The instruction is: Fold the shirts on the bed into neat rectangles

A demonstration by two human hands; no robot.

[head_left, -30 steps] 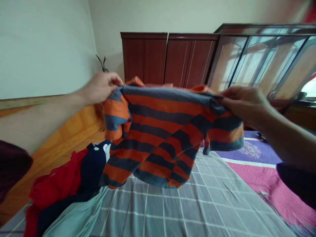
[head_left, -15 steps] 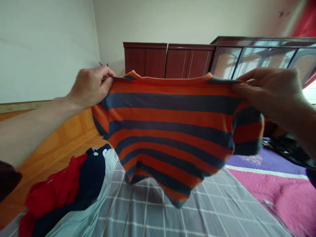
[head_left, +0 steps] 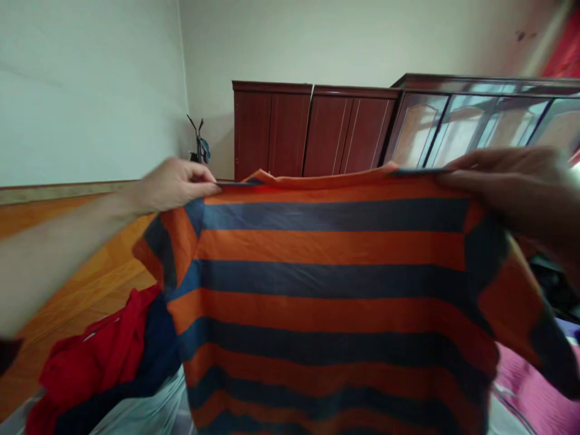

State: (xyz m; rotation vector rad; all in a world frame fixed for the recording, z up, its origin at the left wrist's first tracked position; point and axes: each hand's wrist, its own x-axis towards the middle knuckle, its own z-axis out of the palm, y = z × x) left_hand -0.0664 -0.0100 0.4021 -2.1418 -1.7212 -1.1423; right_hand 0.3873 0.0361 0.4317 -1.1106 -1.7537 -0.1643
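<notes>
Left hand [head_left: 174, 184] and right hand [head_left: 512, 181] each pinch a shoulder of the striped shirt [head_left: 330, 290], stretched left-to-right and hanging flat above the bed (red garment [head_left: 81, 362] lower left).

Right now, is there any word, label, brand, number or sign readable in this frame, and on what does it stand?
None can be read. The striped shirt, held up by the left hand and the right hand, shows only orange and blue bands. The red garment, the wardrobe and the wall bear no lettering.
</notes>
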